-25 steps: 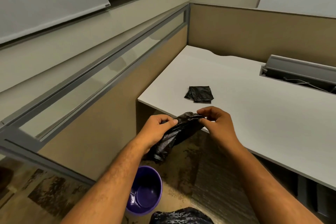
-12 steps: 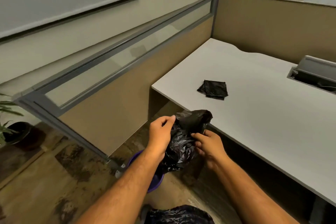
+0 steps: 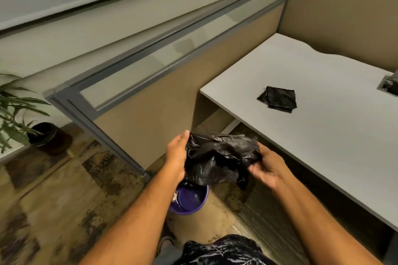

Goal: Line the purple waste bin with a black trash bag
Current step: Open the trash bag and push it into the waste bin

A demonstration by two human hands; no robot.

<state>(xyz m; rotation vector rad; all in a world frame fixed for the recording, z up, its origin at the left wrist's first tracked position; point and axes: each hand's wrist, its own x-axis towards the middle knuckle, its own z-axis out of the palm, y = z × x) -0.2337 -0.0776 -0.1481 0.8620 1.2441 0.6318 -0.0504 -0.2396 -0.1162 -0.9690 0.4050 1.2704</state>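
A crumpled black trash bag point(image 3: 219, 158) hangs between both hands, spread partly apart in the air. My left hand point(image 3: 176, 155) grips its left edge, and my right hand point(image 3: 267, 168) holds its right side from below. The purple waste bin point(image 3: 190, 200) stands on the floor directly under the bag, its top half hidden by the bag and my left forearm. Something shiny lies inside the bin at its left wall.
A folded black bag point(image 3: 277, 98) lies on the white desk point(image 3: 336, 127) to the right. A tan cubicle partition point(image 3: 150, 101) stands behind the bin. A potted plant point(image 3: 19, 114) is at far left. Another filled black bag point(image 3: 224, 251) sits at the bottom edge.
The bag has been pulled wider between my hands, which moved apart. The view has swung left and down, showing more floor, the plant and the bin.
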